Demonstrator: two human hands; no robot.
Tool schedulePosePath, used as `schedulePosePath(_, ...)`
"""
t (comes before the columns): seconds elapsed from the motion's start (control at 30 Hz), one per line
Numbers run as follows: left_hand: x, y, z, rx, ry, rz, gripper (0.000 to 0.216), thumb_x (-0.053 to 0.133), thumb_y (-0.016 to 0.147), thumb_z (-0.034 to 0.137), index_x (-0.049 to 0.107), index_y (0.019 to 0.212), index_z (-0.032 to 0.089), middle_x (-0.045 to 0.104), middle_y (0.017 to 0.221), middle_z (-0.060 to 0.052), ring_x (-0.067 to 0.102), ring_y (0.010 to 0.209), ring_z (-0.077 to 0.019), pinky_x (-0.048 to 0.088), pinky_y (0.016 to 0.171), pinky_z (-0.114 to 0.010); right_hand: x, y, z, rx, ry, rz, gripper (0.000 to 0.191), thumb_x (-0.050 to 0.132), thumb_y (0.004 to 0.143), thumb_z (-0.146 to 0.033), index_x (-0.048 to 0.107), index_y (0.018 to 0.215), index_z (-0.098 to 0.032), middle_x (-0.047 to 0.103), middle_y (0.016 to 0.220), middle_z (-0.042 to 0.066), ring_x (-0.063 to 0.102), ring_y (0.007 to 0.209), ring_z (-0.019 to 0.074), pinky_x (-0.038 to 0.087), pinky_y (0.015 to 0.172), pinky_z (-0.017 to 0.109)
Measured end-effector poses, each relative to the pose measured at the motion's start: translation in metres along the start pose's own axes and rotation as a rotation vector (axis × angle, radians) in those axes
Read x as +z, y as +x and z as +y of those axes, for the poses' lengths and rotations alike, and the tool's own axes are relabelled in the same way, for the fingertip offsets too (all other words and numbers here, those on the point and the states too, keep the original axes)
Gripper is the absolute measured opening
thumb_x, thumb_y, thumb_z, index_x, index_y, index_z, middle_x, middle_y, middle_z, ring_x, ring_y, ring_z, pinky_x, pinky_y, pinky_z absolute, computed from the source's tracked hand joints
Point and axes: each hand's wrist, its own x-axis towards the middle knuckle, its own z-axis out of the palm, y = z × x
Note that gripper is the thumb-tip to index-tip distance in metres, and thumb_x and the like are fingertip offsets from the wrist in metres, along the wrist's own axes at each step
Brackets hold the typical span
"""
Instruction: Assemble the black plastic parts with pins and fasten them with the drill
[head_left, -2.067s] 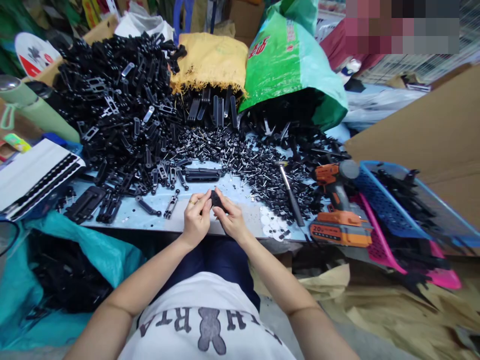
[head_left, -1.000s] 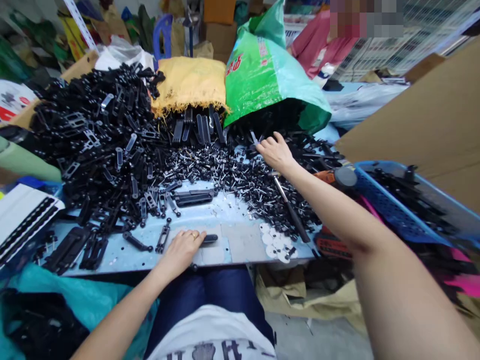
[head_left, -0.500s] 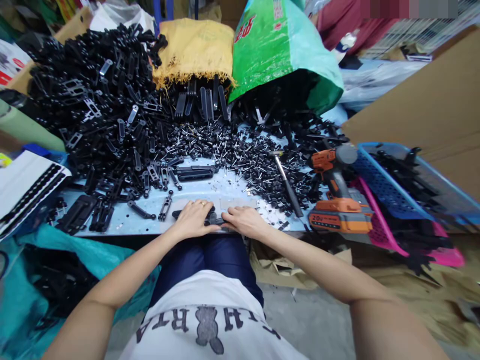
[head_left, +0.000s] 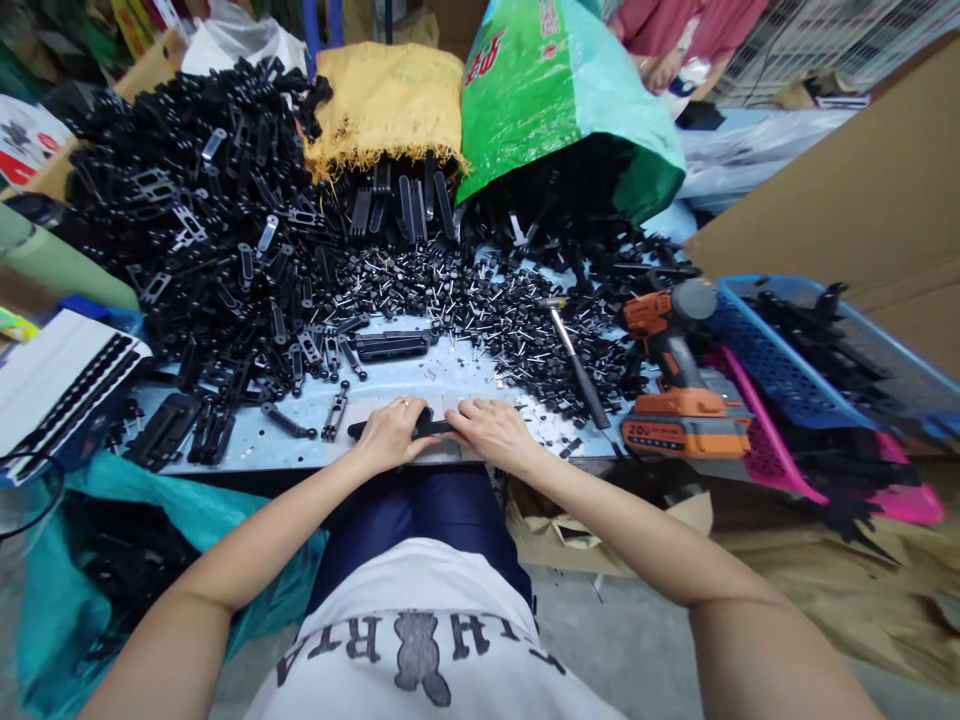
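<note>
Head view, lower centre of the frame: a long black plastic part (head_left: 429, 424) lies on the pale-blue tabletop (head_left: 457, 374) near its front edge. The left hand (head_left: 393, 434), palm down and half curled, holds it; the right hand (head_left: 491, 434) has its fingers drawn in on the right end, exact grip hidden. It looks light, stiff and perhaps slippery, best pinched along its long sides. Small black-headed metal pins (head_left: 457, 290) crowd the centre; an orange-and-grey cordless drill (head_left: 681, 405) stands at right.
</note>
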Motion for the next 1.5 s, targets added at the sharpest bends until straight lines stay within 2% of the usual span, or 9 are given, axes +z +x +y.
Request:
schedulePosePath(0.17, -0.006, 0.079, 0.001, -0.072, 0.088, 0.028, 0.037, 0.037, 0.092, 0.035, 0.047, 0.122, 0.015, 0.056, 0.115, -0.011, 0.048, 0.106, -0.0229, 0.04, 0.086, -0.035, 0.032, -0.009, 0.02, 0.072, 0.053, 0.056, 0.041, 0.033, 0.093, -0.05, 0.059, 0.093, -0.018, 0.06, 0.079, 0.005, 0.052, 0.07, 0.0147, 0.025, 0.061, 0.027)
schedulePosePath(0.3, 0.0, 0.16, -0.004, -0.26, 0.288, -0.001, 0.026, 0.042, 0.086, 0.012, 0.063, 0.1, 0.008, 0.061, 0.104, -0.017, 0.046, 0.104, -0.0267, 0.034, 0.085, -0.041, 0.044, -0.018, 0.03, 0.067, 0.101, 0.087, 0.04, 0.038, 0.091, -0.051, 0.061, 0.093, -0.018, 0.062, 0.083, 0.006, 0.053, 0.077, 0.0168, 0.03, 0.066, 0.027)
schedulePosePath(0.47, 0.014, 0.192, -0.002, -0.281, 0.312, -0.047, 0.026, 0.042, 0.081, 0.002, 0.068, 0.085, 0.005, 0.065, 0.089, -0.018, 0.051, 0.094, -0.0258, 0.034, 0.082, -0.041, 0.036, 0.014, 0.059, 0.289, 0.051, 0.13, 0.032, 0.035, 0.095, -0.035, 0.06, 0.105, -0.017, 0.063, 0.097, 0.01, 0.05, 0.089, 0.0213, 0.033, 0.073, 0.03)
schedulePosePath(0.6, -0.003, 0.166, -0.001, -0.236, 0.308, 0.014, 0.03, 0.036, 0.086, 0.004, 0.065, 0.093, 0.006, 0.062, 0.1, -0.017, 0.052, 0.097, -0.0247, 0.037, 0.082, -0.037, 0.033, 0.068, 0.082, 0.502, 0.039, 0.043, 0.025, 0.041, 0.091, -0.025, 0.06, 0.1, -0.013, 0.063, 0.098, 0.014, 0.05, 0.094, 0.0251, 0.035, 0.074, 0.033)
schedulePosePath(0.7, -0.03, 0.116, -0.01, -0.192, 0.248, 0.105, 0.029, 0.035, 0.09, 0.01, 0.06, 0.102, 0.009, 0.06, 0.102, -0.013, 0.054, 0.093, -0.0207, 0.04, 0.08, -0.032, 0.033, 0.088, 0.085, 0.554, 0.09, -0.017, 0.02, 0.045, 0.085, -0.018, 0.061, 0.095, -0.012, 0.064, 0.094, 0.015, 0.052, 0.092, 0.0256, 0.037, 0.073, 0.033)
schedulePosePath(0.93, -0.048, -0.014, -0.036, -0.164, 0.067, 0.171, 0.021, 0.04, 0.09, 0.018, 0.059, 0.098, 0.016, 0.057, 0.09, -0.007, 0.057, 0.083, -0.0171, 0.046, 0.076, -0.029, 0.044, 0.056, 0.074, 0.528, 0.459, 0.254, 0.017, 0.053, 0.076, -0.018, 0.063, 0.089, -0.017, 0.063, 0.093, 0.007, 0.057, 0.081, 0.0189, 0.043, 0.074, 0.03)
schedulePosePath(1.13, -0.049, -0.016, -0.024, -0.179, 0.274, -0.019, 0.028, 0.036, 0.085, 0.004, 0.059, 0.097, 0.014, 0.055, 0.091, -0.01, 0.053, 0.086, -0.0207, 0.046, 0.077, -0.032, 0.032, 0.03, 0.05, 0.413, 0.831, 0.515, 0.014, 0.058, 0.079, -0.031, 0.063, 0.076, -0.019, 0.065, 0.075, 0.004, 0.06, 0.069, 0.0159, 0.049, 0.066, 0.029)
schedulePosePath(1.27, -0.053, -0.01, -0.019, -0.102, 0.328, -0.091, 0.031, 0.034, 0.081, -0.002, 0.059, 0.092, 0.013, 0.056, 0.091, -0.011, 0.053, 0.088, -0.0208, 0.046, 0.076, -0.031, 0.023, 0.018, 0.033, 0.344, 0.932, 0.538, 0.018, 0.06, 0.079, -0.036, 0.065, 0.081, -0.019, 0.066, 0.078, 0.004, 0.062, 0.07, 0.0153, 0.051, 0.064, 0.027)
schedulePosePath(1.5, -0.015, -0.021, -0.043, 0.02, 0.247, 0.158, 0.028, 0.034, 0.092, 0.017, 0.057, 0.107, 0.013, 0.061, 0.087, -0.011, 0.057, 0.086, -0.0204, 0.046, 0.077, -0.035, 0.026, 0.014, 0.019, 0.264, 0.809, 0.534, 0.022, 0.053, 0.085, -0.037, 0.066, 0.08, -0.02, 0.068, 0.082, 0.006, 0.062, 0.079, 0.0175, 0.05, 0.076, 0.032)
